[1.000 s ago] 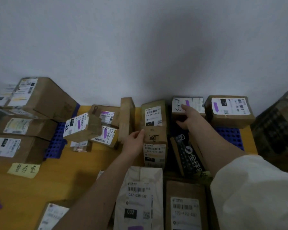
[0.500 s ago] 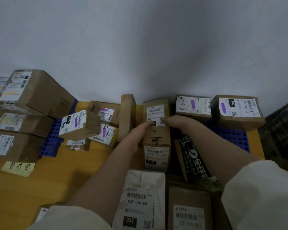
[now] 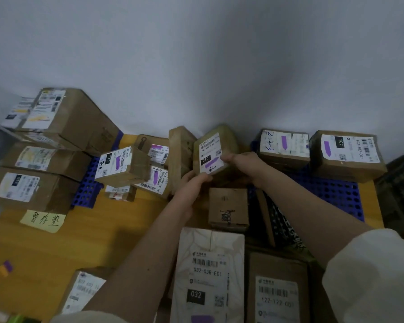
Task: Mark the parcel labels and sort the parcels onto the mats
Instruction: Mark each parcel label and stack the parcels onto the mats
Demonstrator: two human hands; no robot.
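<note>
Near edge: a white mailer labelled 032 (image 3: pixel 209 273) lies flat, with a brown box labelled 122 (image 3: pixel 276 290) just to its right; both labels face up.
Near left: a partly hidden box (image 3: pixel 83 291) on the yellow table (image 3: pixel 56 248), and a small purple and yellow scrap (image 3: pixel 6 268) well to its left.
Middle: a small brown box (image 3: pixel 228 207) sits beyond the mailer, and a dark printed package (image 3: pixel 281 223) leans beside it on the right.
Left hand (image 3: pixel 191 184): fingers curled round the lower left corner of the held parcel.
Right hand (image 3: pixel 245 159): thumb and fingers pinching the parcel's right edge.
Held parcel (image 3: pixel 214 151): a box labelled 010, tilted up off the pile between both hands, its label bearing a purple mark.
Yellow note (image 3: pixel 43 220): handwritten, lying before the left stack.
Left mat (image 3: pixel 86 186): blue and perforated, holding stacked large boxes (image 3: pixel 63 127) and small marked parcels (image 3: pixel 124 164).
Right mat (image 3: pixel 331 191): blue, with the box labelled 102 (image 3: pixel 346 153) and a neighbouring box (image 3: pixel 285 145) at its far edge by the wall.
</note>
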